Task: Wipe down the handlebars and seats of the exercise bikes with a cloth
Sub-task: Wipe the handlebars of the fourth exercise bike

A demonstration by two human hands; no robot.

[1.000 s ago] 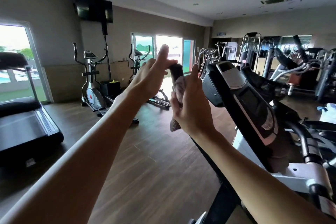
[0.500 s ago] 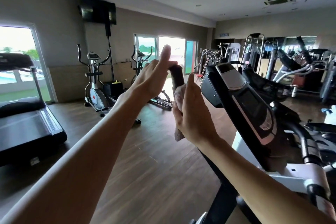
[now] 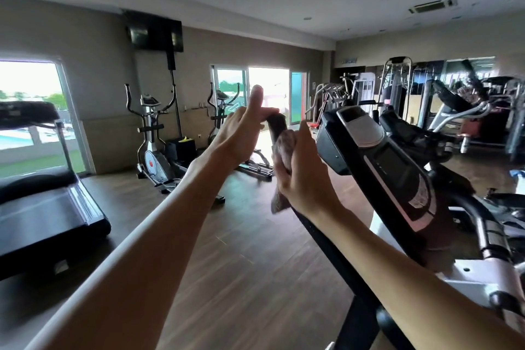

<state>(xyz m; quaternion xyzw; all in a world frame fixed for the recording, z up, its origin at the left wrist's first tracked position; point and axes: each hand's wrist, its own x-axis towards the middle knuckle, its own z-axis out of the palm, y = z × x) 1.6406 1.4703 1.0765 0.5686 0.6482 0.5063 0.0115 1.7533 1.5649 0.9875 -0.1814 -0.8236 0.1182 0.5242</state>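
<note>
Handlebar: a black, round, foam-looking upright handlebar grip (image 3: 277,128) rises at centre frame, its blunt top showing above the cloth; a black bar continues from it down and to the right.
Cloth: a mottled grey-pink, soft, crumpled cloth (image 3: 285,148) is wrapped round the grip below its tip, with a loose tail hanging under the right hand.
Right hand: the right hand (image 3: 304,176) grips the cloth against the bar, fingers curled round it, thumb pointing up beside the cloth.
Left hand: the left hand (image 3: 241,136) touches the top of the grip; one of its fingers (image 3: 257,96) points straight up and the rest reach across to the tip. Whether they close round the tip cannot be told from this angle.
Console: a black, glossy plastic console with a silver curved top panel and a dark display (image 3: 377,156) tilts just right of the hands.
Frame: white and silver metal bike frame parts (image 3: 483,273) sit at lower right.
Floor: dark brown wood-plank floor (image 3: 227,264), matte with soft reflections.
Left side: a black treadmill with a flat belt (image 3: 42,207) stands by a bright window.
Background: a silver and black elliptical trainer with curved arms (image 3: 150,136) stands against the beige wall, below a black wall-mounted screen (image 3: 154,34); weight machines crowd the far right, blurred.
</note>
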